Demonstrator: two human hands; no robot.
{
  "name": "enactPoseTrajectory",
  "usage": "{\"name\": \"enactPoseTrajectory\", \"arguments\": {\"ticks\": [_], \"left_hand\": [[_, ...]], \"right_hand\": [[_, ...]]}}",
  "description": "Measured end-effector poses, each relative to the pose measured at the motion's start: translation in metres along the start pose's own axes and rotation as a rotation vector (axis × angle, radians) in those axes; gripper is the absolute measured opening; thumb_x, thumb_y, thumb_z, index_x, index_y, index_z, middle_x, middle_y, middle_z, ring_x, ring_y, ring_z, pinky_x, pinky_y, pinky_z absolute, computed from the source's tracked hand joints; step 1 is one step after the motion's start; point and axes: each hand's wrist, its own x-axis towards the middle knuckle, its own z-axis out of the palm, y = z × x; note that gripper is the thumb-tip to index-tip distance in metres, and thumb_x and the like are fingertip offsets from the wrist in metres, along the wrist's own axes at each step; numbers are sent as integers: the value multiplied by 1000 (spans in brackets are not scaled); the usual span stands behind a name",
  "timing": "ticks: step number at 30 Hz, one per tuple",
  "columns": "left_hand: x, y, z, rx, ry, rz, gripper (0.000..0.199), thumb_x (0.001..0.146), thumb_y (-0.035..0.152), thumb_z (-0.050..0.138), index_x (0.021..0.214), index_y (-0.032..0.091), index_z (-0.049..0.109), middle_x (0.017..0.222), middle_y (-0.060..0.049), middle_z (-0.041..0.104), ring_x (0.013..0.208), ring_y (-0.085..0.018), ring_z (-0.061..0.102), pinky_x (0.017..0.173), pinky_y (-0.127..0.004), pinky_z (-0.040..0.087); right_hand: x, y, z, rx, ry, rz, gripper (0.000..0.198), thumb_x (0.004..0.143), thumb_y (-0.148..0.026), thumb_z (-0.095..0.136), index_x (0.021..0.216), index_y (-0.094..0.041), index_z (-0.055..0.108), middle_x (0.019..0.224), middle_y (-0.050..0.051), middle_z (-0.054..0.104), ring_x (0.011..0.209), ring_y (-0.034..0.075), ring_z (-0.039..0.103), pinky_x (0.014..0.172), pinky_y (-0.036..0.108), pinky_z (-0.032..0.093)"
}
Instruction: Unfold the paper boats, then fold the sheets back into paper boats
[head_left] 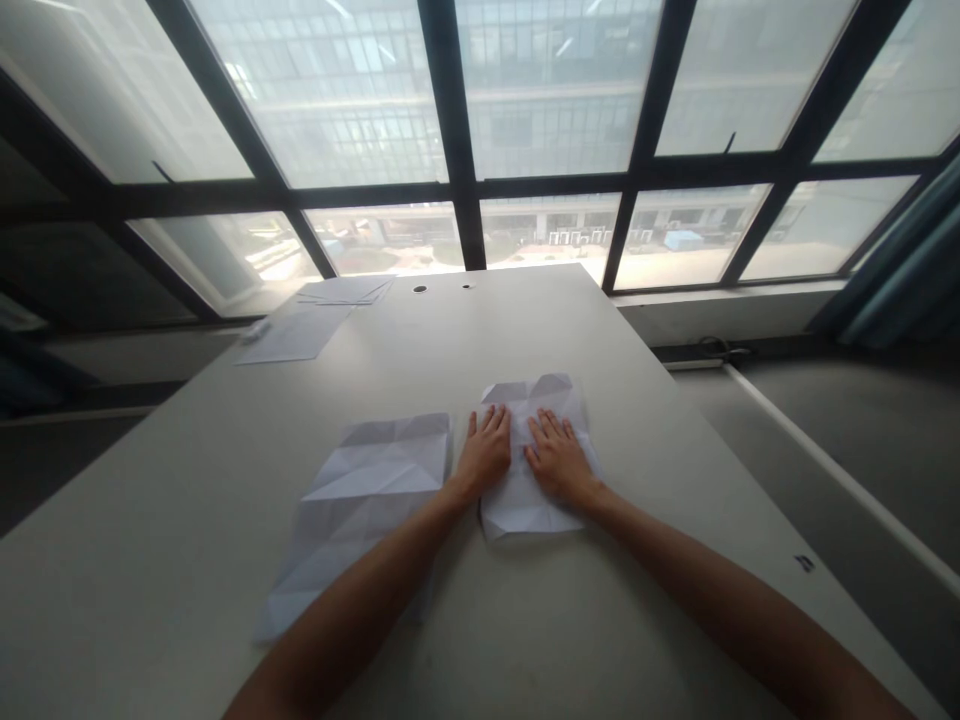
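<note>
A creased sheet of white paper (525, 515) lies on the table in front of me, its far corners folded or bent. My left hand (486, 450) rests flat on its left side, fingers stretched forward. On the right half of the same sheet, my right hand (559, 458) lies flat with its fingers a little spread. Both palms press down and neither hand grips anything. Left of my left hand is a second, larger creased paper sheet (375, 510), partly covered by my left forearm.
The white table (187, 500) stretches away toward large dark-framed windows (461, 190). Several flat sheets (300, 330) lie at the far left. Two round holes (420, 289) sit near the far edge, and a small dark mark (804, 563) shows near the right edge.
</note>
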Motion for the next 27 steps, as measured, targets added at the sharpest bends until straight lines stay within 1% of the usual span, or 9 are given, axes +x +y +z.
{"name": "enactPoseTrajectory", "arguments": {"ticks": [2, 4, 9, 13, 15, 19, 22, 24, 27], "left_hand": [[-1, 3, 0, -29, -28, 104, 55, 94, 14, 34, 148, 16, 39, 154, -12, 39, 146, -23, 28, 120, -45, 16], [-2, 7, 1, -54, -52, 158, 54, 97, 20, 33, 150, 17, 35, 156, -10, 35, 147, -21, 26, 120, -42, 19], [-5, 11, 5, -30, -64, 124, 57, 101, 40, 32, 153, 18, 30, 160, -11, 25, 149, -26, 21, 120, -47, 18], [-5, 11, 5, -12, -53, 90, 59, 100, 44, 32, 153, 17, 30, 160, -12, 25, 149, -27, 20, 120, -48, 16], [-5, 11, 5, -12, -58, 88, 60, 100, 44, 33, 153, 17, 29, 160, -12, 25, 149, -27, 19, 120, -49, 16], [-5, 12, 4, -25, -58, 83, 60, 100, 45, 33, 153, 18, 30, 161, -11, 24, 149, -27, 19, 120, -48, 16], [-4, 12, 4, -31, -52, 71, 59, 99, 45, 34, 152, 19, 31, 161, -10, 24, 149, -28, 19, 120, -48, 17], [-4, 13, 3, -24, -50, 66, 59, 99, 45, 34, 152, 19, 32, 161, -9, 25, 149, -27, 20, 120, -48, 17], [-3, 13, 3, -1, -48, 61, 58, 100, 46, 33, 151, 19, 33, 160, -8, 26, 149, -27, 20, 120, -48, 18]], "right_hand": [[2, 3, 0, 0, 19, 23, 58, 97, -36, 35, 149, -11, 36, 159, 16, 28, 148, 27, 19, 119, 47, 11], [4, 4, -1, -2, 35, 31, 57, 97, -33, 34, 149, -10, 37, 158, 15, 29, 148, 26, 20, 119, 47, 12], [6, 11, -2, -15, 14, -9, 56, 97, -29, 30, 149, -9, 37, 158, 14, 28, 149, 24, 19, 120, 44, 10], [9, 37, -7, -53, -24, 31, 59, 99, -38, 30, 152, -12, 32, 160, 13, 25, 148, 25, 19, 119, 50, 9], [11, 55, -11, -83, -16, 79, 59, 99, -38, 29, 152, -13, 31, 160, 13, 26, 148, 26, 20, 119, 53, 7], [16, 81, -19, -114, 89, 223, 57, 99, -34, 29, 149, -9, 35, 157, 16, 31, 147, 28, 23, 118, 56, 9], [16, 81, -26, -100, 203, 283, 55, 99, -33, 28, 146, -5, 39, 155, 19, 34, 146, 29, 23, 117, 56, 14], [13, 71, -29, -80, 234, 222, 53, 99, -30, 28, 145, -6, 41, 156, 19, 32, 147, 29, 21, 117, 55, 15], [2, 45, -27, -30, 148, 29, 53, 99, -31, 30, 146, -8, 41, 158, 16, 30, 148, 26, 19, 118, 50, 17]]}}
